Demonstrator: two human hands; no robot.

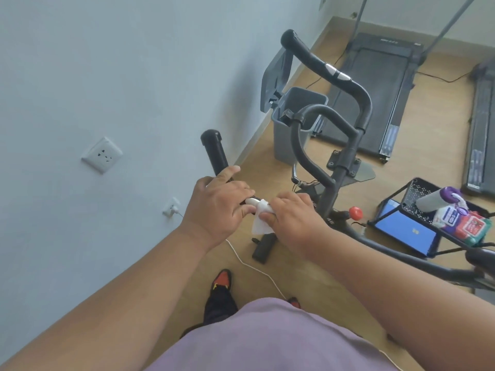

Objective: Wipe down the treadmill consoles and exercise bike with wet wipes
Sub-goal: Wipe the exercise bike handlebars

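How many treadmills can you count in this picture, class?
2. One treadmill lies on the floor beyond the bike's handlebars; a second treadmill is cut off by the right edge. Others may lie outside the view.

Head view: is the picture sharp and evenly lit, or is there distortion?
Head view: soft daylight, no hard glare; the left hand, right hand and white wipe are reasonably sharp; the wide lens bends and tilts the wall and the far treadmill, which looks slightly soft.
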